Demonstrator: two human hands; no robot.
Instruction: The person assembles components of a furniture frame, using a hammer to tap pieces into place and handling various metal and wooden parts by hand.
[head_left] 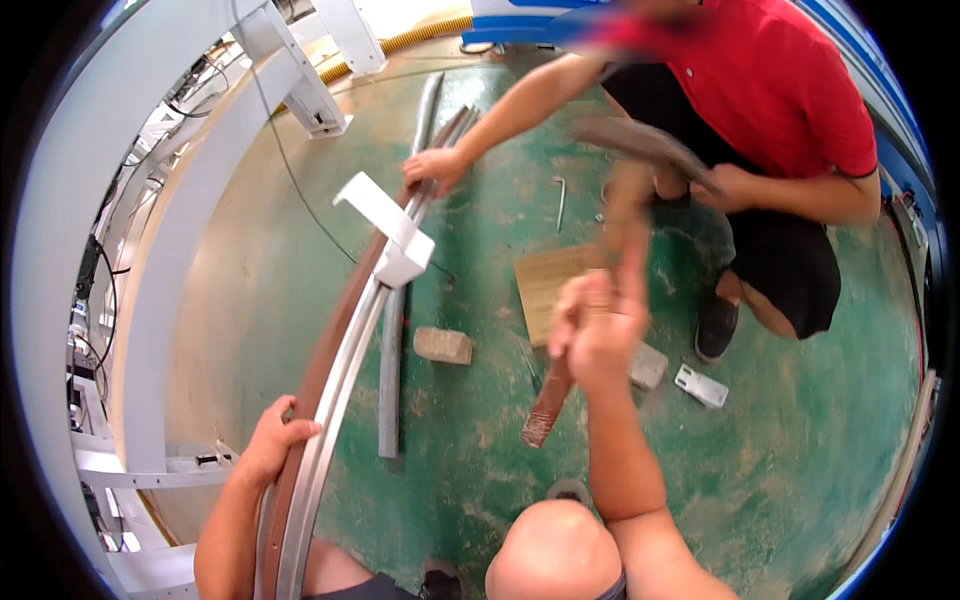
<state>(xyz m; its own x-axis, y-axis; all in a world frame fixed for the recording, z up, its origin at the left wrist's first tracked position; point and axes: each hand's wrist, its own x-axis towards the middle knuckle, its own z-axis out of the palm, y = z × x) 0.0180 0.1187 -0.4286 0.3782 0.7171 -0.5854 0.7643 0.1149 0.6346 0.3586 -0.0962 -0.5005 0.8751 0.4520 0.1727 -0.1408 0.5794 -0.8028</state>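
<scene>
My left hand (pixel 270 440) is wrapped around the near part of a long brown and silver metal rail (pixel 345 340), its thumb on top. Partway along the rail sits a white bent metal bracket (pixel 392 240). Raised over the floor, my right hand (pixel 600 325) grips the wooden handle of a hammer (pixel 548 410). Its dark, elongated head at the far end is blurred by motion, beside the co-worker's right-side hand (pixel 727 188). The other hand of that person (pixel 436 170) holds the rail's far part.
Under the rail lies a grey metal tube (pixel 390 400), near a brick-like block (pixel 443 345). A cardboard piece (pixel 540 295), another block (pixel 649 367), a small white bracket (pixel 701 386) and a hex key (pixel 561 204) lie on the green floor. White frames (pixel 145 300) stand left.
</scene>
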